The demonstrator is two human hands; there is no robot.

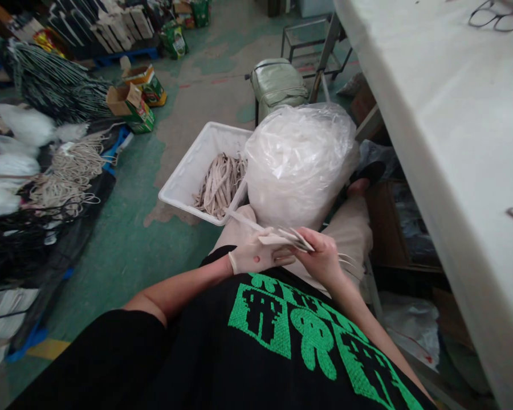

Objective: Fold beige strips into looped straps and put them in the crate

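My left hand [252, 256] wears a thin pale glove with a hole in it and is closed around flat, off-white strips [276, 240] above my lap. From the other side my bare right hand [322, 257] grips the ends of the same strips, which fan slightly apart between thumb and fingers. One pale strip [244, 220] stretches from my left hand toward the rim of a white plastic bin [183, 176]. Inside that bin lies a tangled heap of beige strips [222, 182]. A big clear plastic bag [299, 165] with whitish contents stands between my knees.
A white-covered table [448, 125] runs along my right, with eyeglasses [496, 18] on it. Beyond the bag are a green wrapped bundle [277, 85] and a metal stool [308, 42]. Pallets with cords [68, 171] and cardboard boxes [130, 108] line the left.
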